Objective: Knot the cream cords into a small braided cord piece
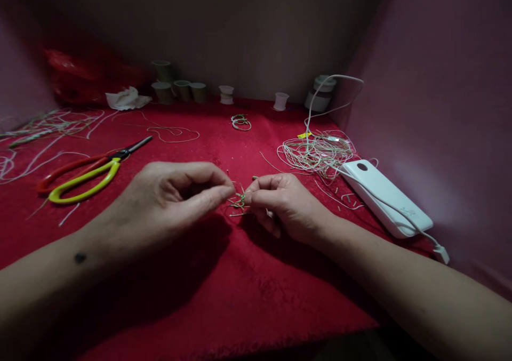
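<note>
In the middle of the head view, a small knotted bunch of green and pale cord (241, 200) with several loose ends sits between my hands. My right hand (286, 203) pinches it between thumb and forefinger, the other fingers curled below. My left hand (182, 193) is closed too, its thumb and forefinger tips meeting just left of the knot. Whatever lies between those left fingertips is too small to make out. Left of my left hand, scissors (98, 174) with one red and one yellow handle lie with their blades pointing away.
A red cloth (256, 297) covers the table. On the right are a tangle of cords (316, 153) and a white power bank (386, 198) with a cable. More cords (44, 131) lie left. Spools (162, 91) and a cord ring (240, 122) stand or lie at the back.
</note>
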Motion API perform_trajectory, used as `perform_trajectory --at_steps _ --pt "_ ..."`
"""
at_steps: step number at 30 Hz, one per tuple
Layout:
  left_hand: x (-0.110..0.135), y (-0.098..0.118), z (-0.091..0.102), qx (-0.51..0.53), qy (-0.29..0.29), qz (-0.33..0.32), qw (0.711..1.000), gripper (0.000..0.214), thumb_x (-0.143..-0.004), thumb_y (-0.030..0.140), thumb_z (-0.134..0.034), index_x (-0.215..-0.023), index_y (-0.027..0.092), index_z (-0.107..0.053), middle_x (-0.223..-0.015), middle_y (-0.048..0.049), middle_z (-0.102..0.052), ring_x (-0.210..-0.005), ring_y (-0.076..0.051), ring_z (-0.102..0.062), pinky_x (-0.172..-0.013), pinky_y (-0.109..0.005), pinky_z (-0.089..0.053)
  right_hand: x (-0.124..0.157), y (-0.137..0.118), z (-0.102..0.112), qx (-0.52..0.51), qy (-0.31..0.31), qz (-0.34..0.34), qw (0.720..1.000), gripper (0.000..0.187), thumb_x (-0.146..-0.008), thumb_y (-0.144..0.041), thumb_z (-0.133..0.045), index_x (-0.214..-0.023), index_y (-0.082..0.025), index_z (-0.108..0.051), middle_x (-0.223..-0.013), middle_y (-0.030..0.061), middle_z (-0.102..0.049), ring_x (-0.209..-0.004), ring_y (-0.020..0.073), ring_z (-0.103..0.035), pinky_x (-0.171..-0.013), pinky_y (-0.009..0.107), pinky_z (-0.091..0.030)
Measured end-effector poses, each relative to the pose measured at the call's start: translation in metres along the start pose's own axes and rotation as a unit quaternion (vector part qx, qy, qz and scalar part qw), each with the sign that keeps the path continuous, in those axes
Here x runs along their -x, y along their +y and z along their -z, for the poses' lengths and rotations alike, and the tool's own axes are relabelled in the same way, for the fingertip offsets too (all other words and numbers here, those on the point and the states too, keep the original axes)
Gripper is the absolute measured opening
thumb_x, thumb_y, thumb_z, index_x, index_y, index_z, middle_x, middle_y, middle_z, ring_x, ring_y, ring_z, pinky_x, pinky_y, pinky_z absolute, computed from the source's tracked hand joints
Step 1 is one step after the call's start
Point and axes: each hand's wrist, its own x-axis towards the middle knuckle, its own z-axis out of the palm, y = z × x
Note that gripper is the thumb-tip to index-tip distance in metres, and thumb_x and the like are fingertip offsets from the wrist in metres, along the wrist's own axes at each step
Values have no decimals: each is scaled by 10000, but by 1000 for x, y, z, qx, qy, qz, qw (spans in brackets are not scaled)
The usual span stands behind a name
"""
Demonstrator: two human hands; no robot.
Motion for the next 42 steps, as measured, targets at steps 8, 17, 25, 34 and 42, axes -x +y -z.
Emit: perform_trajectory --at_steps 8,17,25,34,42 --pt "0 -5 -11 -71 -41 -80 993 207 -876 273 -501 -761 184 -647 -687 -13 -610 -613 -134 -560 -585 -257 -424 -1 2 1 -17 7 -1 1000 72 -715 -188 -572 -646 -174 -558 -389 -77 -465 -302 55 -347 -280 169 -251" --pt "-2 -1 -1 -110 -45 -77 990 229 -815 249 -479 -588 223 -464 -564 23 -472 -509 -127 -410 -509 -270 -346 -2 1 0 -15 26 5 1000 113 -709 -185 -584 -610 -181 -529 -378 -76 -455 -295 54 -327 -277 179 -229" --pt "-8 -7 19 -90 -139 -80 983 273 -825 265 -483 -561 209 -529 -522 47 -472 -492 -97 -423 -472 -206 -332 -2 4 2 -14 27 42 999 145 -745 -197 -584 -618 -188 -514 -383 -73 -465 -297 58 -339 -291 194 -200" --pt "-8 -8 9 -98 -1 -36 995 192 -811 353 -539 -854 212 -661 -692 -7 -662 -577 -149 -584 -525 -249 -436 -2 2 1 -7 40 37 998 170 -762 -195 -574 -607 -188 -502 -371 -78 -451 -297 53 -339 -297 186 -204" --pt "-9 -20 -9 -58 12 -138 989 154 -878 231 -548 -928 201 -691 -888 -32 -628 -774 -144 -613 -694 -250 -475 2 -4 -6 46 -2 -6 999 109 -744 -151 -557 -638 -169 -536 -361 -90 -436 -292 44 -348 -302 157 -242"
